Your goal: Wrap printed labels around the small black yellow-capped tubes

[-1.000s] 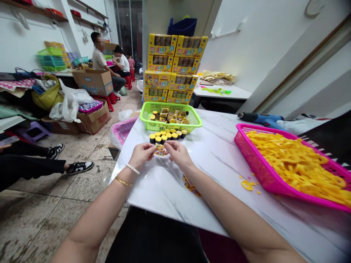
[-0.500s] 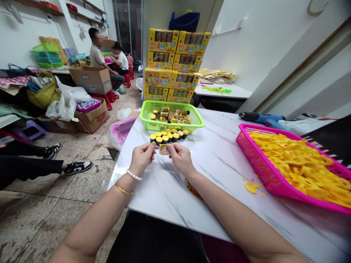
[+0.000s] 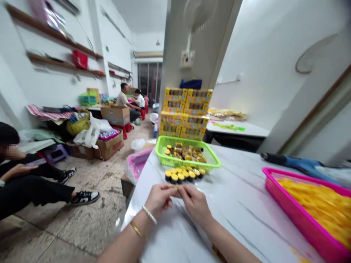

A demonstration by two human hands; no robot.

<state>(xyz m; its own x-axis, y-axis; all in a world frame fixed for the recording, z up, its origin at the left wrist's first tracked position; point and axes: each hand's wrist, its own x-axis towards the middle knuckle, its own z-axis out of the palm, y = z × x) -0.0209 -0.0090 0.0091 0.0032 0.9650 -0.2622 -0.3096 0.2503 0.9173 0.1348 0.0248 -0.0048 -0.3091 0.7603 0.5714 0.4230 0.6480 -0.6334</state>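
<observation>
My left hand [image 3: 159, 199] and my right hand [image 3: 194, 204] meet above the white table, fingertips pinched together. Between them is a small printed label [image 3: 177, 195], colourful with yellow on it and mostly covered by my fingers. Just beyond my fingertips stand several small black tubs with yellow lids [image 3: 174, 177], grouped in rows. Behind those, a lime green basket [image 3: 175, 162] holds more such tubs lying jumbled, with printed wraps round them. A sliver of something colourful and printed [image 3: 218, 253] shows under my right forearm.
At the right, a pink basket [image 3: 294, 215] is heaped with yellow plastic pieces [image 3: 315, 201]; a blue power tool [image 3: 301, 164] lies behind it. Yellow display boxes [image 3: 183, 122] are stacked beyond the green basket. A seated person's legs [image 3: 46, 191] are at the left; other people sit farther back.
The view has tilted up and swung left, so the table sits lower and farther right. My hands have drawn together, and the label, plainly visible before, is now mostly behind my fingers.
</observation>
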